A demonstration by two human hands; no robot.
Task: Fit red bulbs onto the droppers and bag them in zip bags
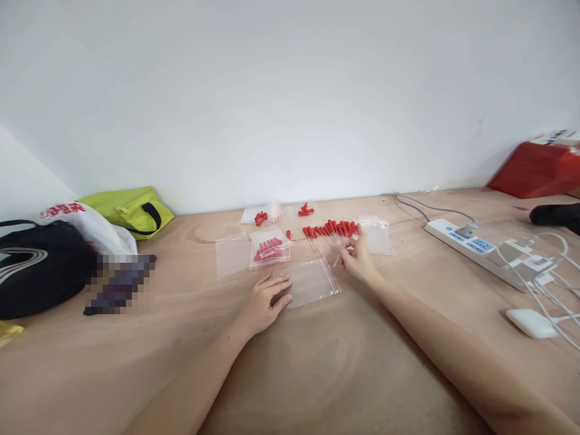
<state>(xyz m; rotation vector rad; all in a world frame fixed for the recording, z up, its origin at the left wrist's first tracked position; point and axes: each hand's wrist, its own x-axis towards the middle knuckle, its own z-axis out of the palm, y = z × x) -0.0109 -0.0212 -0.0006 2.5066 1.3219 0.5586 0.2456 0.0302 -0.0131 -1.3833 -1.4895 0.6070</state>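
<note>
My left hand (pixel 267 302) rests on the table with its fingers apart, at the left edge of a flat clear zip bag (pixel 312 283). At the right end of a row of red-tipped sticks (pixel 333 228), the fingers of my right hand (pixel 356 257) are closed on a thin white stick. To the left lies a clear bag (pixel 270 249) with several red pieces inside. A single red piece (pixel 289 234) stands beside it. Farther back, small red pieces (pixel 261 218) lie on a bag, and more red pieces (pixel 306 209) lie to their right.
Clear bags (pixel 376 234) lie right of the sticks. A white power strip (pixel 473 244) with cables and a white charger (pixel 531 322) are at the right, a red bag (pixel 537 169) behind. At the left are a lime bag (pixel 131 208), a white bag (pixel 97 229) and a black bag (pixel 49 272).
</note>
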